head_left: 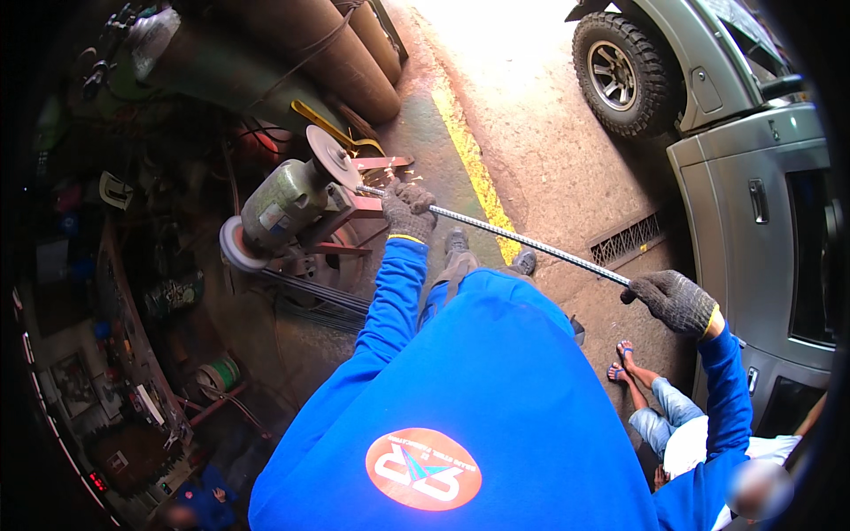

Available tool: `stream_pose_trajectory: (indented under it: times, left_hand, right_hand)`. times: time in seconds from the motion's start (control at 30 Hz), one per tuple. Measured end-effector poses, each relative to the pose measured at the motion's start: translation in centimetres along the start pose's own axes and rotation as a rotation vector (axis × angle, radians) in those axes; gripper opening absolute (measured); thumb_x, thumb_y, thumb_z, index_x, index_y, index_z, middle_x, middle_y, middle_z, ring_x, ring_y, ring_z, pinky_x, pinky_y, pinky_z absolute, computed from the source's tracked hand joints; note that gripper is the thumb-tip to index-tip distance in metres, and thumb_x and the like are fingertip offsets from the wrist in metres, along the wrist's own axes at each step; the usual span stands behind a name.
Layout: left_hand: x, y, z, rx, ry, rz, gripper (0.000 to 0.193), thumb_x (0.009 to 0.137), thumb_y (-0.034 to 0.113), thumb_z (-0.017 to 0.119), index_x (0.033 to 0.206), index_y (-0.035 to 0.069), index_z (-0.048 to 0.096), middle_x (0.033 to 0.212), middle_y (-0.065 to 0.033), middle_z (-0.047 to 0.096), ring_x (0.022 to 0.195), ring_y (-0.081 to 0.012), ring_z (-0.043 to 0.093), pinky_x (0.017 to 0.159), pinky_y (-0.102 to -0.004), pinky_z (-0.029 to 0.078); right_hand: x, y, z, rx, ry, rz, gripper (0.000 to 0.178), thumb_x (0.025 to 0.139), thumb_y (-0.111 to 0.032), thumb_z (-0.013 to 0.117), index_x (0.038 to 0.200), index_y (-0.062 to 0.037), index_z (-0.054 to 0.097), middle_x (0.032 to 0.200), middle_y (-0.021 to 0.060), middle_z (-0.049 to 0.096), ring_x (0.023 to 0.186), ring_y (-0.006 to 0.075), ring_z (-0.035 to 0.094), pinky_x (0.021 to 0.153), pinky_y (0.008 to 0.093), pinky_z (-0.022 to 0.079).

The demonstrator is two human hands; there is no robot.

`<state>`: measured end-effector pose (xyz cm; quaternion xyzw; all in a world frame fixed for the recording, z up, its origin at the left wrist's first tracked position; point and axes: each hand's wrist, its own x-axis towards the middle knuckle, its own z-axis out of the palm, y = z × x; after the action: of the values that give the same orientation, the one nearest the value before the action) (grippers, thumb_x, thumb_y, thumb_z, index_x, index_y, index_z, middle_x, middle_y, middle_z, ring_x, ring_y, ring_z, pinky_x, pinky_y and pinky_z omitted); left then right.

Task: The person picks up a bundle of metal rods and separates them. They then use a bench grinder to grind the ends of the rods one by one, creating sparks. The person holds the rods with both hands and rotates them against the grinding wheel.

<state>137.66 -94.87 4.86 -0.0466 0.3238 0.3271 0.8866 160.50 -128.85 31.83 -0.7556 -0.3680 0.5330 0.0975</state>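
Observation:
A long ribbed steel rod (531, 242) slants across the middle of the view. My gloved left hand (408, 211) is closed around it near its far-left end. Farther back along the rod, my gloved right hand (673, 301) grips it at the right. The rod's tip meets the edge of the upper grinding wheel (331, 154), and small sparks show there. That wheel is on a green-grey bench grinder (285, 205), which carries a second grinding wheel (237, 243) at its other end. Both gloves are dark grey knit with yellow cuffs.
Large gas cylinders (328, 57) lie beyond the grinder. At the right stands a silver vehicle (744, 190). A person in a white shirt and sandals (660, 420) is at the lower right. A floor grate (626, 241) and a yellow line (475, 168) mark the ground.

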Motion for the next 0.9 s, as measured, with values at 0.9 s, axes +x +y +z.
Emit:
stream_pose_trajectory:
  times: [0.9]
  left_hand:
    - [0.9,1.6,-0.1,-0.144,-0.183,-0.059,0.04,0.094,0.022,0.041,0.055,0.019,0.032,0.047,0.0051,0.028,0.036,-0.01,0.026,0.039,-0.0231,0.03]
  right_hand:
    - [-1.2,-3.3,-0.1,-0.714,0.554,-0.183,0.026,0.084,-0.039,0.065,0.099,-0.0178,0.068,0.065,0.0114,0.062,0.06,0.0297,0.063,0.052,0.0411,0.048]
